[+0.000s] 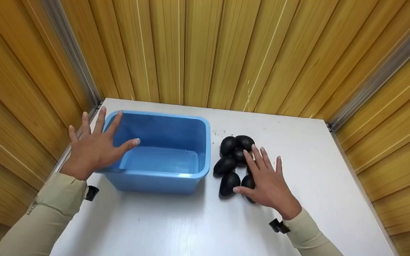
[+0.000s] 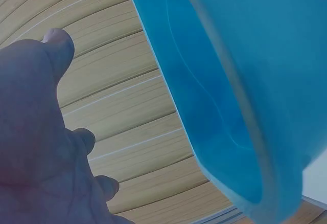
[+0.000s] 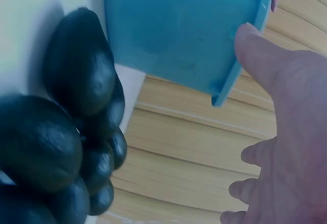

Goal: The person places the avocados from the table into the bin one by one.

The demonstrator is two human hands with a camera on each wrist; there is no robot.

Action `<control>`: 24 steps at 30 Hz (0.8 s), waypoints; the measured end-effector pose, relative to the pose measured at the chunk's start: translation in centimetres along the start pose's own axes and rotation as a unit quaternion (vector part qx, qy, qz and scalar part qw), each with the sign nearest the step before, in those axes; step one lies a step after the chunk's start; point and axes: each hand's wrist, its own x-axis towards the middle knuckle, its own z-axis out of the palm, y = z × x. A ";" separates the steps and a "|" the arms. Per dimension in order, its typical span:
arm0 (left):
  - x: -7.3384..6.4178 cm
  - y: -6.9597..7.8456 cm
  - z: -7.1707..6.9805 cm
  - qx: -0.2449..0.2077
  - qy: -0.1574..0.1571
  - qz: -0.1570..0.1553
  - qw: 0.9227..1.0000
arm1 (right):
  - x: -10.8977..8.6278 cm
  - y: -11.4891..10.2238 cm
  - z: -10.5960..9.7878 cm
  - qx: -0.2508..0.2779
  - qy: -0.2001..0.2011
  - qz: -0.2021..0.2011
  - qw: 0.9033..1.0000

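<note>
A deep blue plastic tub point(image 1: 157, 183) stands on the left half of a white table, its inside bare. My left hand point(image 1: 96, 151) is spread wide over the tub's left rim, fingers straight and nothing held. Beside the tub lies a group of several dark avocados point(image 1: 229, 185). Over the right side of that group, my right hand point(image 1: 269, 183) hovers with its fingers apart, hiding some of the fruit. The right wrist view shows the avocados point(image 3: 82, 60) below the bare palm, with no fruit in its grasp.
Yellow wood-look panels point(image 1: 201, 53) wall in the back and both sides of the white table point(image 1: 176, 227). Metal posts point(image 1: 75, 53) run up the corners. Small dark specks mark the tabletop behind the avocados.
</note>
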 end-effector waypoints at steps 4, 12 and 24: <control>-0.1 -0.5 0.4 0.001 -0.001 -0.005 1.000 | -0.2 -0.3 1.4 -0.003 0.005 -0.004 1.000; 0.1 -1.5 1.7 -0.003 0.014 -0.011 1.000 | -0.2 -0.6 3.6 0.002 0.007 -0.016 1.000; 0.5 -3.4 1.9 -0.045 -0.040 -0.026 0.998 | -0.2 -1.2 6.5 -0.025 0.004 -0.029 0.999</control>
